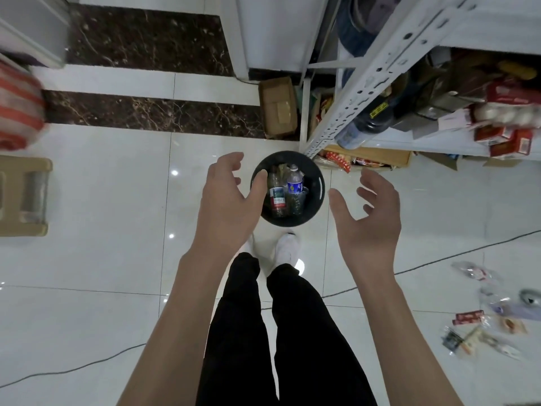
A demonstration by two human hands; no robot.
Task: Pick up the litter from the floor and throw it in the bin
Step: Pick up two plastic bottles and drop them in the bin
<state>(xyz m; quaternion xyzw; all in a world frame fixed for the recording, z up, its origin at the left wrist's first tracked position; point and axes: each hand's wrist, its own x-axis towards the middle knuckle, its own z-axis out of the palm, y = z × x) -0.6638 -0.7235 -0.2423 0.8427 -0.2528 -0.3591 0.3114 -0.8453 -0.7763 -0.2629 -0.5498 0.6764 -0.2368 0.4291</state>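
A round black bin (317, 183) stands on the white tile floor just ahead of my feet. Inside it lie a plastic bottle with a red and green label (277, 196) and one with a blue label (295, 187). My left hand (227, 200) hovers over the bin's left rim, fingers relaxed and empty. To the right of the bin my right hand (370, 213) is raised, palm inward, fingers loosely spread, holding nothing. A scatter of litter (483, 320), wrappers and crushed plastic, lies on the floor at the far right.
A white metal shelf rack (377, 74) loaded with boxes and packets stands behind the bin to the right. A cardboard box (278, 108) sits beside it. A beige plastic stool (23, 197) is at the left. A thin black cable (468, 250) crosses the floor.
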